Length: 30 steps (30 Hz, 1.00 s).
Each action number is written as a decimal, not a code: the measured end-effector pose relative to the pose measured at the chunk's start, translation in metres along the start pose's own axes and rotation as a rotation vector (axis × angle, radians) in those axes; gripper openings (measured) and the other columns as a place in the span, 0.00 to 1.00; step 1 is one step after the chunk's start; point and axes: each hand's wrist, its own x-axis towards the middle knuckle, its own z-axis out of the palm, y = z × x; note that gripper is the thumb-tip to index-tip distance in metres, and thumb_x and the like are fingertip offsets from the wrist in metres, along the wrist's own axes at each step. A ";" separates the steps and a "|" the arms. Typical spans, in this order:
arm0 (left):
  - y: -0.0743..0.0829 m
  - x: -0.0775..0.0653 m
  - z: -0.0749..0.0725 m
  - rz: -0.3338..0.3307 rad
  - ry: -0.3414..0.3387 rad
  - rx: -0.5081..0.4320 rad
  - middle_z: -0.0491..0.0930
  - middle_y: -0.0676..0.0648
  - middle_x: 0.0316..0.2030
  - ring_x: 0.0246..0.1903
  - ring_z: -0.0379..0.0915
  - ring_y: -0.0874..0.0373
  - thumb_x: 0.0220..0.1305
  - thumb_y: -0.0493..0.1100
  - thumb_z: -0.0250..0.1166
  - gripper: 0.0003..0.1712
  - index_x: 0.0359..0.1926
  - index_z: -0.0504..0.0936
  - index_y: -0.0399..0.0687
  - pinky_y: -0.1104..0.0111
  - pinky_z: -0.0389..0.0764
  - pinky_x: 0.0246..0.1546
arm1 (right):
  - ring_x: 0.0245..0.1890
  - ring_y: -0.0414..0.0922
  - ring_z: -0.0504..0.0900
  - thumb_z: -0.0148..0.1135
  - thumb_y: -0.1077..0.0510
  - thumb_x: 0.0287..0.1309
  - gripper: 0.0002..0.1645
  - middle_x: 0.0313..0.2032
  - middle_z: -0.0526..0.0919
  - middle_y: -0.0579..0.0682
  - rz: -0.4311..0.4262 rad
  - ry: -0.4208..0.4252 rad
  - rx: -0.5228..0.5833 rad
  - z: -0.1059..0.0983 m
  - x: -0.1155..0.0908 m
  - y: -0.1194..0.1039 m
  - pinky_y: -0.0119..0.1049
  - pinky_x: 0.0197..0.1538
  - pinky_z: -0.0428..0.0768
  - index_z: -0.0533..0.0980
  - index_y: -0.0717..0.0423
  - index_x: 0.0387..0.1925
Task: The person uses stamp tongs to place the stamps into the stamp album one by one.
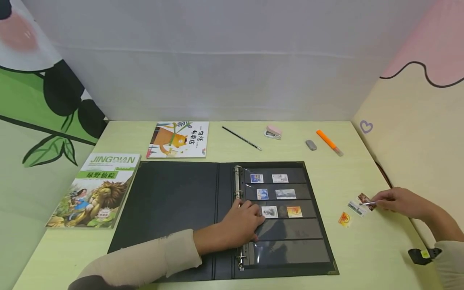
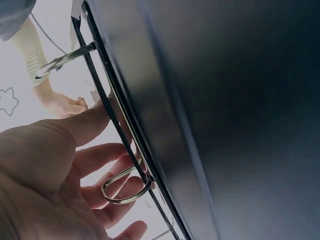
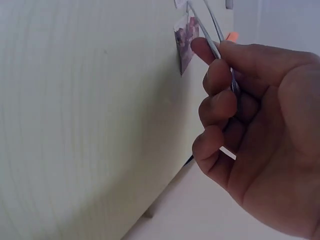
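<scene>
My left hand point(image 1: 239, 225) rests on the black page point(image 1: 290, 251) of an open stamp album point(image 1: 174, 197), its fingers relaxed near a stamp point(image 1: 269, 212) in the third row. The left wrist view has that hand beside a metal binder ring point(image 2: 127, 200). At the right, my right hand point(image 1: 404, 203) pinches metal tweezers point(image 3: 207, 37) between thumb and fingers. Their tips are over two loose stamps, a pale landscape one point(image 1: 357, 209) and a dark reddish one point(image 1: 364, 198). An orange-yellow stamp point(image 1: 344, 219) lies nearer the album. Several stamps sit in the page's upper three rows.
A lion-cover book point(image 1: 98, 193) lies left of the album. Behind it are a picture book point(image 1: 177, 139), a pencil point(image 1: 241, 138), a pink stapler point(image 1: 273, 131), a grey eraser point(image 1: 311, 145) and an orange marker point(image 1: 328, 141). Walls point(image 1: 224, 88) border the table's back and sides.
</scene>
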 end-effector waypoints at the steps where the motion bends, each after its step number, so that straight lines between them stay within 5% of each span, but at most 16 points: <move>1: 0.000 0.000 0.000 0.004 0.004 0.003 0.76 0.57 0.51 0.52 0.69 0.59 0.55 0.63 0.67 0.29 0.58 0.78 0.64 0.53 0.67 0.58 | 0.24 0.30 0.66 0.51 0.57 0.69 0.13 0.26 0.74 0.40 -0.017 -0.003 0.010 0.001 0.001 0.001 0.30 0.26 0.63 0.81 0.56 0.44; 7: 0.001 0.001 0.001 0.024 0.016 -0.037 0.77 0.57 0.47 0.48 0.69 0.60 0.54 0.61 0.68 0.26 0.54 0.80 0.65 0.55 0.68 0.54 | 0.24 0.28 0.64 0.52 0.57 0.68 0.11 0.24 0.72 0.36 -0.043 -0.019 0.026 0.007 0.008 -0.001 0.29 0.25 0.62 0.81 0.53 0.41; 14: -0.001 0.007 -0.002 -0.015 -0.050 -0.161 0.77 0.58 0.47 0.47 0.69 0.61 0.51 0.57 0.72 0.23 0.50 0.82 0.66 0.57 0.67 0.51 | 0.29 0.36 0.75 0.51 0.55 0.70 0.12 0.32 0.84 0.44 -0.031 0.004 0.033 0.000 0.013 -0.015 0.29 0.31 0.70 0.81 0.50 0.41; 22: -0.003 0.018 -0.006 -0.087 -0.161 -0.261 0.77 0.57 0.42 0.40 0.67 0.61 0.45 0.55 0.77 0.25 0.45 0.77 0.62 0.64 0.63 0.42 | 0.17 0.44 0.73 0.51 0.55 0.69 0.12 0.19 0.75 0.56 -0.083 0.007 0.160 0.009 0.035 -0.043 0.34 0.22 0.73 0.78 0.58 0.41; 25: -0.004 0.019 -0.009 -0.106 -0.186 -0.261 0.76 0.57 0.41 0.39 0.66 0.61 0.44 0.56 0.77 0.28 0.46 0.76 0.61 0.64 0.63 0.43 | 0.14 0.39 0.69 0.53 0.55 0.68 0.11 0.17 0.73 0.53 -0.105 0.053 0.130 0.014 0.049 -0.057 0.33 0.19 0.71 0.80 0.55 0.41; 30: -0.005 0.019 -0.012 -0.095 -0.187 -0.273 0.71 0.59 0.37 0.38 0.63 0.62 0.44 0.55 0.77 0.23 0.39 0.76 0.62 0.64 0.62 0.43 | 0.23 0.34 0.70 0.57 0.57 0.65 0.07 0.22 0.77 0.44 -0.190 0.137 0.047 0.027 0.076 -0.080 0.30 0.27 0.70 0.82 0.48 0.38</move>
